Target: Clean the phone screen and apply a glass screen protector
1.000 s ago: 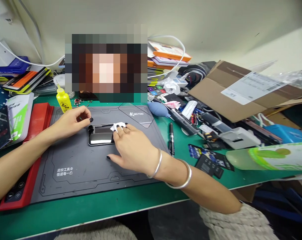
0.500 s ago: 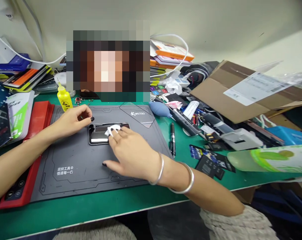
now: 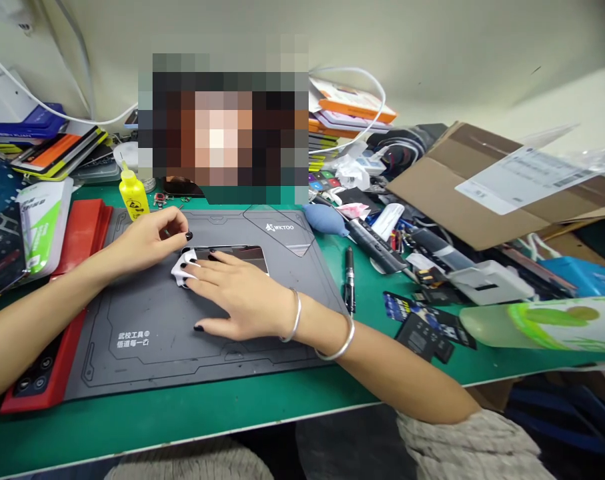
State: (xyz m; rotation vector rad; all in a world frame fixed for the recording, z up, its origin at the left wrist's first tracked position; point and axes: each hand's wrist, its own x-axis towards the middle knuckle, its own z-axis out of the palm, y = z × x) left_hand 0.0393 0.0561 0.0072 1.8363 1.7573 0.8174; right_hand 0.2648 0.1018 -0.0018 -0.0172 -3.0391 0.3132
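A black smartphone [image 3: 247, 256] lies flat on the dark grey work mat [image 3: 182, 333]. My right hand [image 3: 232, 293] rests over the phone, its fingers pressing a small white wipe [image 3: 181, 272] at the phone's left end. My left hand [image 3: 149, 240] is closed at the phone's top left corner, fingertips pinched against the edge. Most of the phone's screen is hidden under my right hand.
A yellow squeeze bottle [image 3: 132, 193] stands behind the mat. A red tray [image 3: 77, 267] lies at the left. A black pen [image 3: 350, 280], a blue air blower [image 3: 325, 220], tools, packaging and a cardboard box [image 3: 482, 187] crowd the right side of the green table [image 3: 232, 413].
My right hand has slid the white wipe leftward across the phone, from the screen's right part to its left end. My left hand stays at the corner.
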